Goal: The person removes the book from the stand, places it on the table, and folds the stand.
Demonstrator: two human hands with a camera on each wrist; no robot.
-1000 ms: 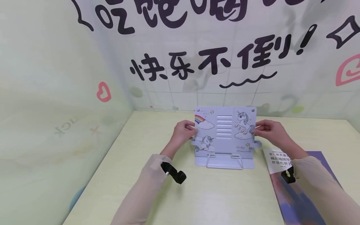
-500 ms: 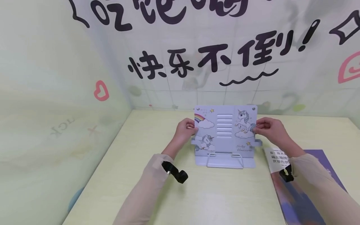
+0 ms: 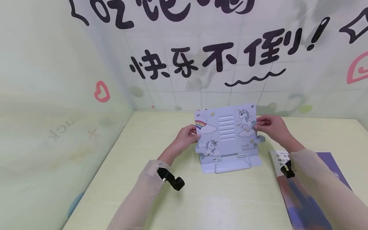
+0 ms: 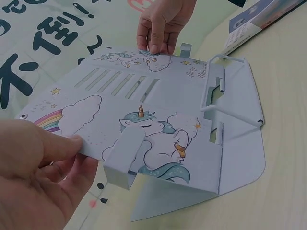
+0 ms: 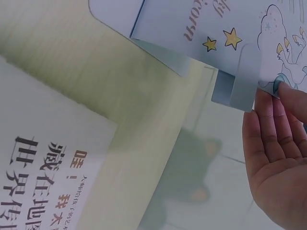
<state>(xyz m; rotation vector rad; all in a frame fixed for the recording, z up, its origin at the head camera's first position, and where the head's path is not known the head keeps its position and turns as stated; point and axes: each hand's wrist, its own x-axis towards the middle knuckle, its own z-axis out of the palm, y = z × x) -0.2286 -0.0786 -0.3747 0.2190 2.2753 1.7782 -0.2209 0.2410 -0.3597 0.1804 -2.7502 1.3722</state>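
A pale lilac book stand (image 3: 227, 127) with unicorns, clouds and a rainbow leans back on the table in the head view. Its wire page holder (image 3: 233, 163) crosses the bottom ledge, and a small side clip sticks out at each edge. My left hand (image 3: 185, 137) pinches the stand's left edge, thumb on the printed face and fingers behind. At the opposite edge my right hand (image 3: 271, 127) grips it the same way, just above the right clip. In the left wrist view the back support plate (image 4: 168, 196) shows below the panel.
A book (image 3: 307, 191) with a purple and white cover lies on the table (image 3: 189, 204) at the right, partly under my right forearm. Behind the table hangs a backdrop (image 3: 161, 99) with black lettering, and another wall stands at the left.
The stand was square to me and has turned and tilted, its right side now higher and its left side lower. Both hands have shifted left with it, still gripping the edges.
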